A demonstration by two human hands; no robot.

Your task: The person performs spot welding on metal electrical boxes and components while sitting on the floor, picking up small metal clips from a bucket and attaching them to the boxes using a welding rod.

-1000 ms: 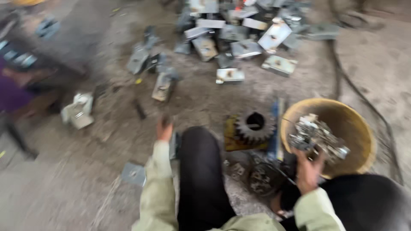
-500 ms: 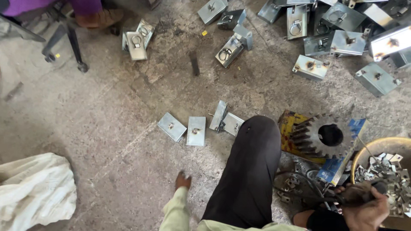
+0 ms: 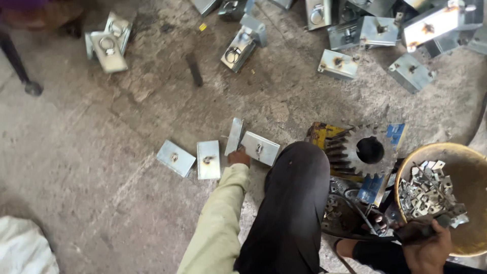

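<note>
On gritty concrete, flat steel plates (image 3: 259, 147)

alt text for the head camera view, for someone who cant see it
Seen from above, a person crouches on a concrete floor, the left hand touching a small metal plate in a row of similar plates, the right hand gripping a dark tool beside a round bowl of small metal bits. A big gear lies by the knee, more metal pieces scattered beyond.

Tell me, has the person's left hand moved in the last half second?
Yes. The left hand reached forward along the knee to the metal plates, which lay well ahead before.
</note>
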